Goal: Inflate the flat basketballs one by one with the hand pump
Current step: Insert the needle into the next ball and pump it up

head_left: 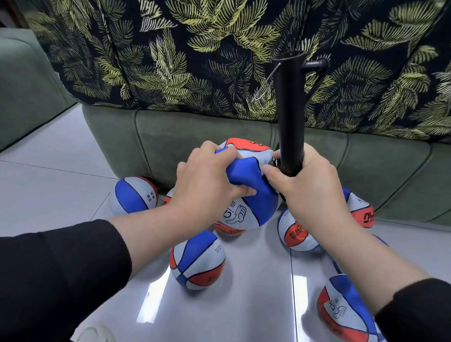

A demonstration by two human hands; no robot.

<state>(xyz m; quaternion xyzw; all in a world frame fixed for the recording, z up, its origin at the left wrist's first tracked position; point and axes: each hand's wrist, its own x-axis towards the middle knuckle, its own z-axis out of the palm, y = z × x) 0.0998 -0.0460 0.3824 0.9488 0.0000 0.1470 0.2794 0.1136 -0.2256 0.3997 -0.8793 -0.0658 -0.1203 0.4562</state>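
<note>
Hands (205,180) above glossy tiled floor (46,186)

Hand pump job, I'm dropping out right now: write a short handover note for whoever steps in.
Left hand: grips the crumpled blue panel of the flat red, white and blue basketball, held up in front of the green sofa base.
Right hand: wrapped round the lower end of the black tubular hand pump, which meets the ball at its top; the needle is hidden.
Done: cannot tell; the ball near the sofa and the front middle one look round.
Left: the held ball is still dented; the ball at lower right looks creased. Other balls are partly hidden.
</note>
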